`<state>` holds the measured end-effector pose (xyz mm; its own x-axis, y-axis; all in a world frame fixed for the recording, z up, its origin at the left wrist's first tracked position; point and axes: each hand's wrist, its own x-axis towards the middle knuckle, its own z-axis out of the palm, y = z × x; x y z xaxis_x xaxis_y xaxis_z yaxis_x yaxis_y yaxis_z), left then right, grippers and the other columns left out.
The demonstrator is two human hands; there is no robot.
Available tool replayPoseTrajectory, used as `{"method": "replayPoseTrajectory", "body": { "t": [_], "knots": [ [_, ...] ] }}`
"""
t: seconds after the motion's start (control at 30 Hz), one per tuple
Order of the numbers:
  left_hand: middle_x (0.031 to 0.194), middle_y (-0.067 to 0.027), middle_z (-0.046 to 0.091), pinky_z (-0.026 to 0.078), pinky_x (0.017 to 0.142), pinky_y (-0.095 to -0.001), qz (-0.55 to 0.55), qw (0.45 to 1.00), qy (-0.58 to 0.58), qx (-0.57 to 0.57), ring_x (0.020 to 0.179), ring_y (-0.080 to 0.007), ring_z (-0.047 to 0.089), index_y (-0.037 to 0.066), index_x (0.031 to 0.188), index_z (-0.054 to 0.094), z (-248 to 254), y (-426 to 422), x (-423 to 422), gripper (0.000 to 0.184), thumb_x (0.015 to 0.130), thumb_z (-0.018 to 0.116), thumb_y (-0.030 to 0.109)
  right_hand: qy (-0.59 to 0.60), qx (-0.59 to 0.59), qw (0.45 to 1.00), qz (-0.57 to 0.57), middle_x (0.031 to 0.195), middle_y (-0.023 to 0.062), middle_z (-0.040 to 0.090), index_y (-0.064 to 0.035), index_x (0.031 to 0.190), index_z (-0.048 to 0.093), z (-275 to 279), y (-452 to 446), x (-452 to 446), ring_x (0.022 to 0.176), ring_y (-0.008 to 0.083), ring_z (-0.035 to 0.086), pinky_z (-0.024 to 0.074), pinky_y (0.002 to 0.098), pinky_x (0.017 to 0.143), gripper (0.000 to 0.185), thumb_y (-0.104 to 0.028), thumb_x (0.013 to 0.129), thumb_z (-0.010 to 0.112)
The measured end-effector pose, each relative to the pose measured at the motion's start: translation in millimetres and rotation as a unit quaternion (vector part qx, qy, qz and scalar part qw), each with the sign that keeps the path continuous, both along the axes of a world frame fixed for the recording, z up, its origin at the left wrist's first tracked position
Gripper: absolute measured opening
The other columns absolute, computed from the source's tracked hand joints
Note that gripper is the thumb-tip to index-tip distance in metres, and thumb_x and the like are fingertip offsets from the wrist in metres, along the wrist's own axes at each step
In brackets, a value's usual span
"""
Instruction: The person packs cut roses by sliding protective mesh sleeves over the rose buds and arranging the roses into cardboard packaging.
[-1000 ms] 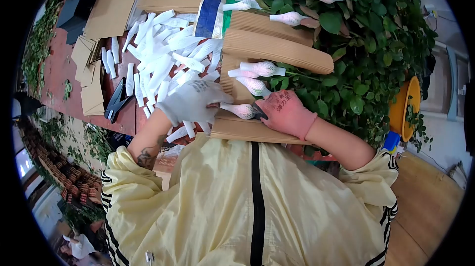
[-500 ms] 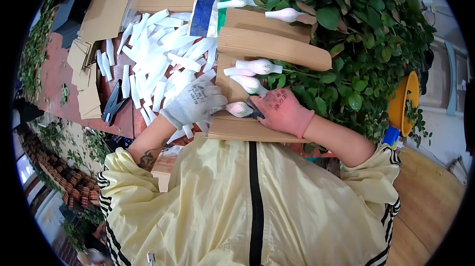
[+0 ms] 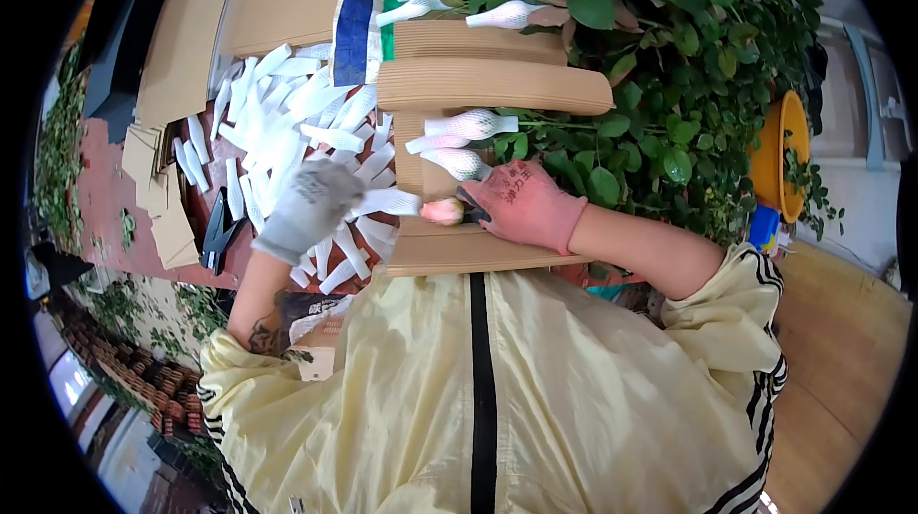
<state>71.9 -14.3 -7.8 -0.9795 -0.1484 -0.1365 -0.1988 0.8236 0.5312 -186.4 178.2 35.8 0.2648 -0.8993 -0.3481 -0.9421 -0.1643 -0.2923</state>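
My left hand [image 3: 316, 208], in a grey-white glove and blurred, has its fingers closed on one end of a white net sleeve [image 3: 390, 201]. The sleeve's other end is beside a bare pink rosebud [image 3: 443, 212]. Behind that bud, my right hand [image 3: 526, 205], in a pink glove with a dark thumb area, grips the rose; its stem is hidden. Just above lie netted rosebuds [image 3: 455, 164] on corrugated cardboard [image 3: 435, 251]. Many loose white sleeves [image 3: 277, 122] are heaped at the left.
A folded cardboard strip [image 3: 492, 84] and more netted roses [image 3: 507, 15] lie farther back. Leafy stems [image 3: 660, 131] spread at the right, near a yellow basin [image 3: 792, 155]. At the left are a black stapler [image 3: 221, 232] and cardboard pieces [image 3: 172, 227].
My left hand has moved left, away from the bud. The net that covered this bud is off, showing pink petals. My right hand keeps its grip; the whole view has shifted slightly.
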Motion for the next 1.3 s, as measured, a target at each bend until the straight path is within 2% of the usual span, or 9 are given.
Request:
{"method": "replayPoseTrajectory", "body": {
  "t": [0.13,0.27,0.47,0.53,0.63,0.8,0.87,0.97,1.3],
  "knots": [
    [0.096,-0.0046,0.060,0.044,0.079,-0.0379,0.126,0.983,0.041,-0.127,0.089,-0.0234,0.057,0.013,0.101,0.065,76,20,-26,0.030,0.072,0.068,0.019,-0.014,-0.004,1.000,0.010,0.095,0.0126,0.061,-0.0065,0.111,0.055,2,-1,0,0.086,0.0275,0.061,0.0468,0.0416,0.073,0.039,-0.027,0.077,0.059],
    [0.075,-0.0018,0.064,0.043,0.077,-0.0363,0.017,0.992,0.102,0.068,0.071,-0.0202,0.062,0.016,0.100,0.069,61,46,-49,0.027,0.075,0.068,0.028,0.004,-0.050,0.998,0.022,0.095,0.0120,0.061,-0.0063,0.109,0.055,-7,5,0,0.087,0.0277,0.061,0.0468,0.0416,0.072,0.037,-0.027,0.078,0.059],
    [0.073,-0.0001,0.067,0.042,0.080,-0.0334,-0.022,0.997,0.045,0.062,0.071,-0.0188,0.064,0.027,0.105,0.069,43,50,-59,0.023,0.085,0.061,0.034,-0.064,0.085,0.994,-0.020,0.102,0.0084,0.061,-0.0095,0.117,0.055,36,-11,-7,0.092,0.0261,0.059,0.0444,0.0375,0.082,0.047,-0.033,0.077,0.063],
    [0.070,-0.0035,0.065,0.044,0.069,-0.0347,-0.027,0.998,0.035,0.048,0.065,-0.0205,0.062,0.028,0.110,0.067,42,48,-58,0.026,0.084,0.061,0.033,-0.104,-0.025,0.993,-0.042,0.105,0.0084,0.060,-0.0114,0.119,0.052,32,-1,-12,0.086,0.0252,0.061,0.0465,0.0407,0.075,0.048,-0.031,0.077,0.062],
    [0.066,-0.0070,0.062,0.046,0.057,-0.0358,-0.040,0.998,0.033,0.035,0.057,-0.0224,0.060,0.030,0.114,0.065,38,49,-55,0.030,0.085,0.061,0.031,0.090,-0.063,0.990,-0.092,0.107,0.0107,0.059,-0.0083,0.119,0.050,18,-5,-17,0.087,0.0265,0.062,0.0484,0.0408,0.075,0.049,-0.032,0.078,0.064],
    [0.063,-0.0073,0.060,0.046,0.056,-0.0356,-0.023,0.999,0.000,0.047,0.056,-0.0226,0.060,0.031,0.111,0.066,48,52,-56,0.028,0.084,0.061,0.029,0.068,0.036,0.996,-0.042,0.101,0.0113,0.059,-0.0060,0.114,0.050,25,-19,-8,0.082,0.0262,0.063,0.0499,0.0408,0.067,0.046,-0.030,0.078,0.064],
    [0.074,-0.0031,0.066,0.047,0.074,-0.0353,-0.003,0.998,-0.034,0.048,0.074,-0.0199,0.066,0.036,0.107,0.067,48,54,-55,0.024,0.088,0.052,0.037,0.065,0.058,0.996,-0.009,0.098,0.0106,0.059,-0.0055,0.112,0.051,25,-21,-4,0.083,0.0257,0.063,0.0493,0.0396,0.067,0.043,-0.028,0.077,0.063],
    [0.077,-0.0023,0.067,0.047,0.074,-0.0354,-0.020,0.999,-0.018,0.021,0.073,-0.0204,0.066,0.035,0.105,0.067,39,55,-55,0.023,0.087,0.053,0.036,0.008,-0.135,0.991,-0.007,0.102,0.0099,0.059,-0.0054,0.115,0.052,10,-15,-5,0.082,0.0259,0.062,0.0497,0.0392,0.070,0.048,-0.030,0.077,0.065],
    [0.099,0.0017,0.068,0.046,0.067,-0.0356,-0.040,0.996,0.077,0.015,0.070,-0.0211,0.063,0.024,0.109,0.067,26,52,-49,0.027,0.083,0.060,0.028,0.067,-0.012,0.998,0.019,0.108,0.0115,0.056,-0.0074,0.118,0.052,14,-15,2,0.083,0.0253,0.061,0.0491,0.0373,0.067,0.045,-0.031,0.080,0.061]
  ]
}}
